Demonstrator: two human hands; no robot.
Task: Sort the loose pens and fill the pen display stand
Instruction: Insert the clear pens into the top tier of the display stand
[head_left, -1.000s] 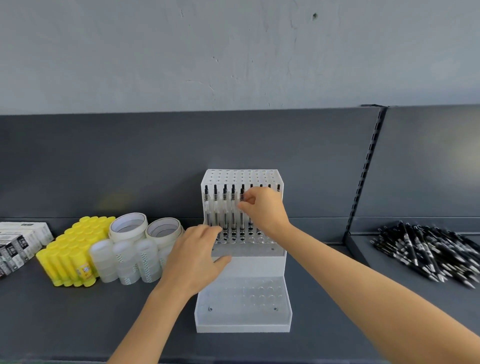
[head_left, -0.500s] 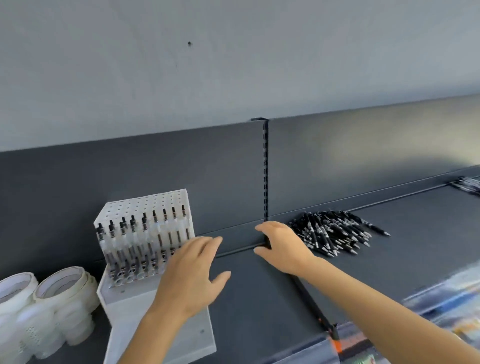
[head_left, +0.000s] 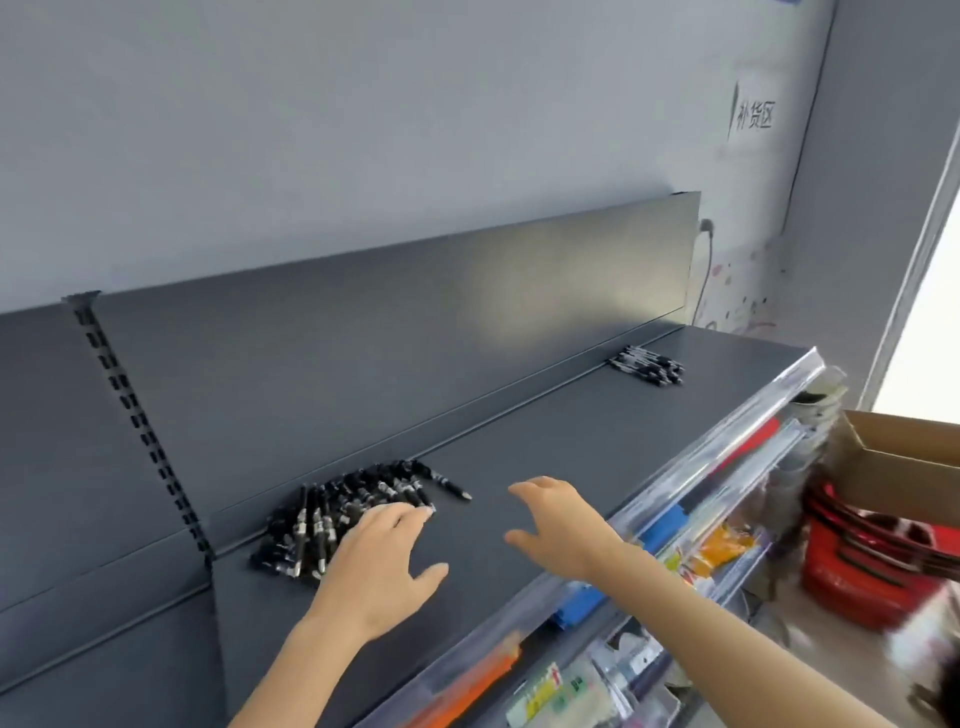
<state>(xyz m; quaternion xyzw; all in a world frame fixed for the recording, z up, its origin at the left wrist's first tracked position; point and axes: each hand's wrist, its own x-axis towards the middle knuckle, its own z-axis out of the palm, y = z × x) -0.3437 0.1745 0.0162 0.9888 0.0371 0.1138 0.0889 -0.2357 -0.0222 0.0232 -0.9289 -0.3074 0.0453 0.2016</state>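
Observation:
A heap of loose black pens lies on the dark grey shelf, close to its back panel. My left hand hovers with spread fingers at the heap's right edge, fingertips at the nearest pens; whether they touch is unclear. My right hand is open over bare shelf to the right of the heap, holding nothing. A second, smaller heap of black pens lies far along the shelf at the back right. The pen display stand is out of view.
A slotted upright divides the back panel at left. A clear price rail runs along the shelf's front edge, with packaged goods on lower shelves. A cardboard box and red baskets stand on the floor at right.
The view has swung right, so the stand and tape rolls have left the frame. Both hands left the stand and moved right to the pen heap.

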